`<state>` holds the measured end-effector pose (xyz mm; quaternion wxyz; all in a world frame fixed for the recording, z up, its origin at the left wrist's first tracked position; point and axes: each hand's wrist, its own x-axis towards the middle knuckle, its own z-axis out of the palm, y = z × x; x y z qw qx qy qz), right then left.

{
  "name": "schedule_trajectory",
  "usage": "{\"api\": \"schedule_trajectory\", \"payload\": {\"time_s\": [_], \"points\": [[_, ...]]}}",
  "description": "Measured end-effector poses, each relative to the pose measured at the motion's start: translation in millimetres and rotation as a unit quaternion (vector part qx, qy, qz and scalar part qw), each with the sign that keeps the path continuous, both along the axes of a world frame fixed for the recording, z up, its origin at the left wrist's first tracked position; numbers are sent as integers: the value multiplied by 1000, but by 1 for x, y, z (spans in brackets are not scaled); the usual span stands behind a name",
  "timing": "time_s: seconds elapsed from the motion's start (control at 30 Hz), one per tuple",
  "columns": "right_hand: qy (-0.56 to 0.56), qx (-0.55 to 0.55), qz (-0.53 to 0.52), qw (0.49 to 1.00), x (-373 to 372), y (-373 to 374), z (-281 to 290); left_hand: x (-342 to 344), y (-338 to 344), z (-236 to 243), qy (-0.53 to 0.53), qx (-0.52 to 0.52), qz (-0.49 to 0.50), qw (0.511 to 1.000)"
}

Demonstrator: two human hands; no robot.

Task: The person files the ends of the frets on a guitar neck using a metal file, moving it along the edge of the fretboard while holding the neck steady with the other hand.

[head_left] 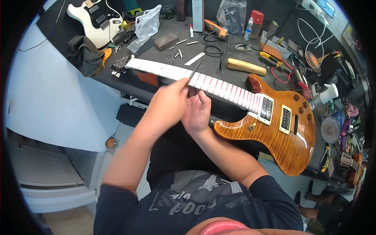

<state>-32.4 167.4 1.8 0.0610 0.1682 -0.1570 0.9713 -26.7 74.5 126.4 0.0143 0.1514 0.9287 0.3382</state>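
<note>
An electric guitar with an amber flamed top (250, 127) lies across the bench edge, body to the right, headstock (120, 65) to the left. White strips with reddish lines cover its fretboard (219, 87). My left hand (168, 102) is closed around a slim, dark, pointed tool, probably a thin file (195, 71), angled up across the middle of the neck. Just beside it, my right hand (197, 113) is at the neck's near edge, palm turned up and thumb raised. Its other fingers are mostly hidden by my left hand and the neck.
Beyond the neck lie a metal strip (194, 59), a brown block (166, 41), a wooden-handled tool (246, 66) and coiled black cable (219, 49). A white guitar (96, 29) and dark cloth (86, 55) occupy the far left. Cluttered tools crowd the right side.
</note>
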Motion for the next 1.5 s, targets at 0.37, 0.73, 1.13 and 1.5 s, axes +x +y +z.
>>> {"api": "schedule_trajectory", "payload": {"time_s": [0.37, 0.73, 1.13, 1.5], "points": [[-22, 45, 2, 999, -2, 6, -11, 128, -72, -15, -80, 108, 83, 987], [-38, 57, -21, 997, -5, 3, -7, 97, -65, -35, -124, 272, 66, 952], [-116, 103, -39, 987, -7, 2, 10, 56, -51, -29, -147, 228, 8, 962], [-131, 97, -38, 986, -8, 10, 3, 62, -51, -34, -53, 158, -23, 986]]}}
